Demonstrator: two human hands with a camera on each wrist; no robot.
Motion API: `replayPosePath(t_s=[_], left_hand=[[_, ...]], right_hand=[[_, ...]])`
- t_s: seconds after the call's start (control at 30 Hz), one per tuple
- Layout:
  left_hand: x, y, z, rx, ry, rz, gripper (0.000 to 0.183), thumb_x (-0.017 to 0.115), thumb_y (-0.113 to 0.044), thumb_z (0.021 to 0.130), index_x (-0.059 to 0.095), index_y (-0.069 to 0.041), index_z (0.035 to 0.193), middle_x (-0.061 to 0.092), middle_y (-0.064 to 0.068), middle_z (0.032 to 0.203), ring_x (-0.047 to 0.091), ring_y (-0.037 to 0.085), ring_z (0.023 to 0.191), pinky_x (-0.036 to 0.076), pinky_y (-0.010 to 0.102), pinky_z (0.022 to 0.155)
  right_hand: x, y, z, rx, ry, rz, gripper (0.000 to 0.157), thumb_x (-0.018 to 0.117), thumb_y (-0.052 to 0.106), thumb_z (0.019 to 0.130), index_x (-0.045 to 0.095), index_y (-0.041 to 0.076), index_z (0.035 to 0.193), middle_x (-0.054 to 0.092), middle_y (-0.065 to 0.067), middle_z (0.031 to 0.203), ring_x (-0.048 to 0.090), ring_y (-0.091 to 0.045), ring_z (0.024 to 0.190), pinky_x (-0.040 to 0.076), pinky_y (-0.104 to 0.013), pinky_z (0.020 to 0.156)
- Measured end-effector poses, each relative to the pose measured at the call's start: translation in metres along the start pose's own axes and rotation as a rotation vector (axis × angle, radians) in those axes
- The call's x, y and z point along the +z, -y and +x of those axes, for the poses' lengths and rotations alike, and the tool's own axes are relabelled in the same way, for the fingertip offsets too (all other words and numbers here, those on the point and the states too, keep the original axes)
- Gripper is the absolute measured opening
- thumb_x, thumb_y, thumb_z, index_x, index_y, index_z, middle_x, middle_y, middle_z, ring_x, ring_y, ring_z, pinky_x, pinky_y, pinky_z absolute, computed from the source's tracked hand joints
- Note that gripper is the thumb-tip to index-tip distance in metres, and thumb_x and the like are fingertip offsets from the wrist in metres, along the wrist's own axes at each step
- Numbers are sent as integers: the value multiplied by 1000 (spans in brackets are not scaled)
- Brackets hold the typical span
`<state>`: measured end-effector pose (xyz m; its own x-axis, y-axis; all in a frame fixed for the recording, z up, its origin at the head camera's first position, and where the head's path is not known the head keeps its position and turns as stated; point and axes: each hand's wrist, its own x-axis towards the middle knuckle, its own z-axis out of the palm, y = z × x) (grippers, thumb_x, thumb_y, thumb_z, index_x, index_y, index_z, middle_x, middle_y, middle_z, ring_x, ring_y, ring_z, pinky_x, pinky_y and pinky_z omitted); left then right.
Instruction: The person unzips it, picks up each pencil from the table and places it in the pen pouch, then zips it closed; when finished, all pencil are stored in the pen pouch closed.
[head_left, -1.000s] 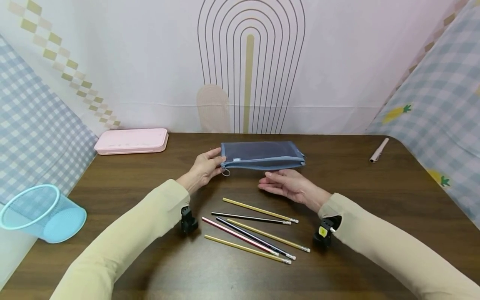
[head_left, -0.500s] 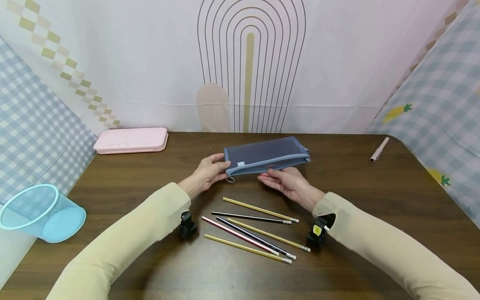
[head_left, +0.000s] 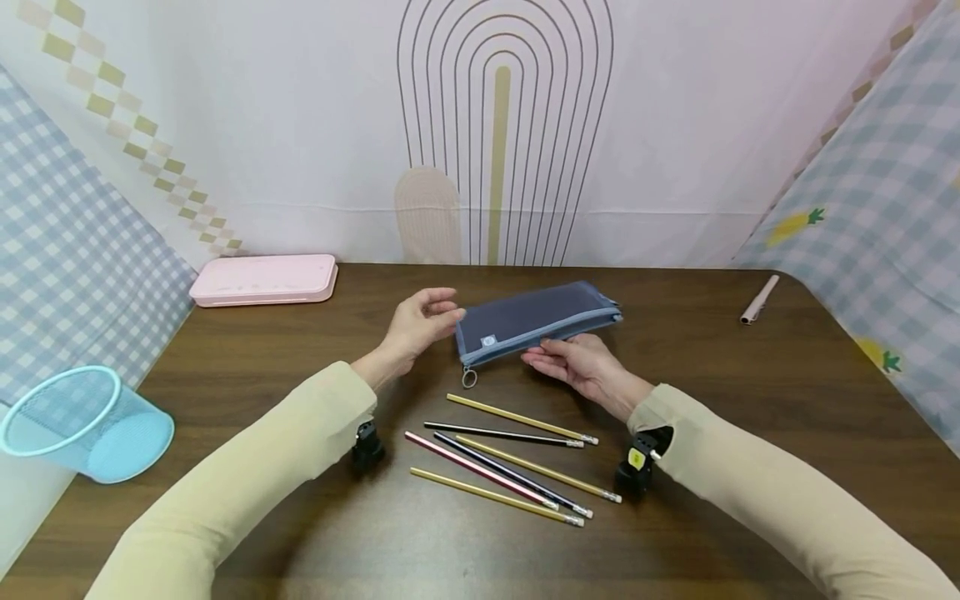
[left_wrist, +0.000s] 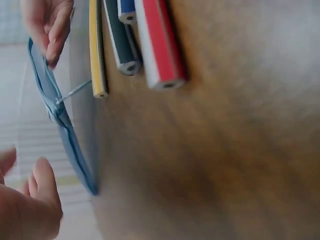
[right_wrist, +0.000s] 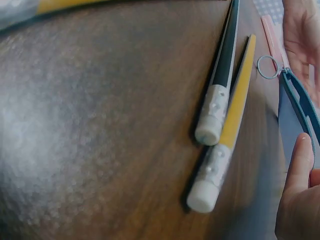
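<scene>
A dark blue mesh zip pouch [head_left: 536, 315] is held at a slant over the back of the table. My right hand [head_left: 583, 367] pinches its near zippered edge, thumb on top and fingers beneath. In the right wrist view, the pouch's mouth [right_wrist: 300, 100] looks parted along the zip. A metal ring [head_left: 469, 378] dangles from the left front corner. My left hand [head_left: 417, 330], fingers loosely bent, is beside the pouch's left end; the left wrist view shows a gap between them. Several pencils lie in front, including a red striped pencil [head_left: 480, 470] and a black pencil [head_left: 502, 434].
At the back left lies a pink case [head_left: 264, 280]. A light blue mesh cup [head_left: 90, 427] is at the left edge. Toward the back right rests a pale pink pen [head_left: 760, 300]. Patterned cloth [head_left: 322, 125] hangs behind the wooden table [head_left: 420, 558].
The left hand has let go of the pouch's left end. The pouch has turned, its left end coming nearer, and the right hand has taken its near edge. The pencils have not moved.
</scene>
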<state>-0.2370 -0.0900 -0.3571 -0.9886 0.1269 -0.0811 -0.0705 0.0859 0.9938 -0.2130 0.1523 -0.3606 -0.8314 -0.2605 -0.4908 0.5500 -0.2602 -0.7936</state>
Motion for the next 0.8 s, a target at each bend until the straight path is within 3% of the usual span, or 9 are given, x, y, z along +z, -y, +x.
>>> replayPosePath(t_s=[0.17,0.3,0.43,0.57,0.8], left_hand=[[20,-10,-1,255,216,355,48,75,-12,81,57,-2,124,63,18,117,62,23,99,53,30,85],[33,-12,-1,365,311,515,51,78,-13,77,59,-3,123,64,14,115,62,23,99,53,27,83],[39,-9,-1,411,315,602,50,80,-14,75,61,-5,121,63,10,107,62,19,94,53,23,79],[41,-8,0,452,274,614,38,77,-12,78,66,-6,114,66,8,95,63,16,84,53,18,72],[39,-18,1,438,201,637,23,66,-10,85,72,-9,107,71,4,88,61,9,74,49,17,63]], right_hand=[[1,0,0,8,4,-26,14,43,1,98,54,-3,106,71,-10,78,70,-16,76,56,-22,74],[3,0,0,-3,46,-50,21,43,1,98,51,-7,115,70,-9,78,70,-15,77,55,-22,75],[4,0,0,-12,71,-72,17,42,1,98,54,-7,108,70,-8,75,70,-14,74,56,-22,72],[4,2,-1,-5,87,-88,14,42,0,98,55,-5,102,70,-8,75,70,-14,72,56,-22,71],[-4,5,2,18,92,-209,11,43,3,98,50,-3,105,69,-6,74,68,-13,69,56,-22,69]])
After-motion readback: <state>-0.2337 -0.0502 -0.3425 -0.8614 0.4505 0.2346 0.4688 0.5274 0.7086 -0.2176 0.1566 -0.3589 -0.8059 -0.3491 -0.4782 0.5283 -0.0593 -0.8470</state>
